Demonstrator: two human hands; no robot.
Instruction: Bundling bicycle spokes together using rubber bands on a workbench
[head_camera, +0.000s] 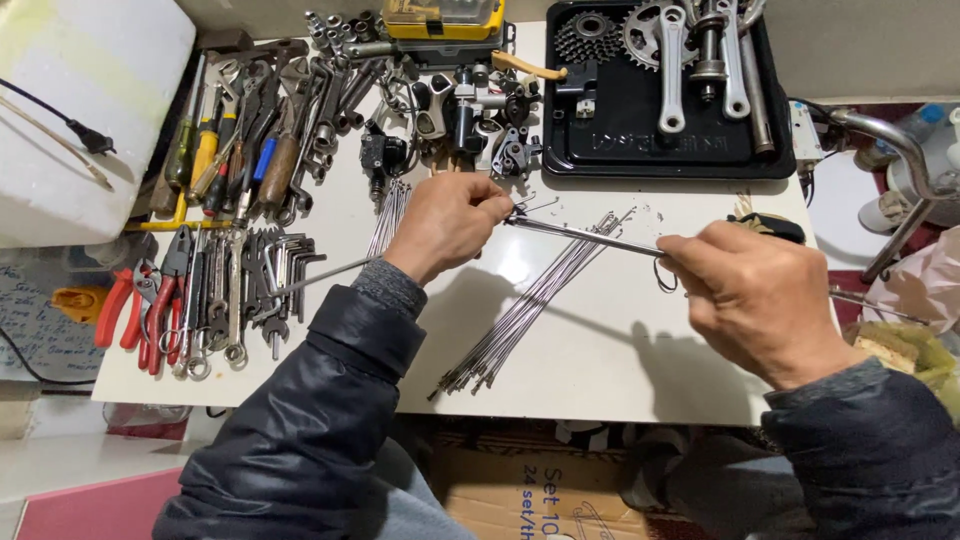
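My left hand (445, 222) and my right hand (755, 295) hold a thin bunch of metal bicycle spokes (585, 236) between them, just above the white table (620, 370). The left hand pinches the bent ends, the right hand grips the other end. A larger bundle of spokes (520, 315) lies fanned on the table beneath. A second small bundle of spokes (388, 215) lies behind my left wrist.
Pliers, wrenches and hex keys (215, 300) lie at the left, screwdrivers (225, 150) behind them. Brake parts (470, 120) sit at the back centre. A black tray (600, 150) holds cranks and sprockets. A cardboard box (520, 500) is under the table.
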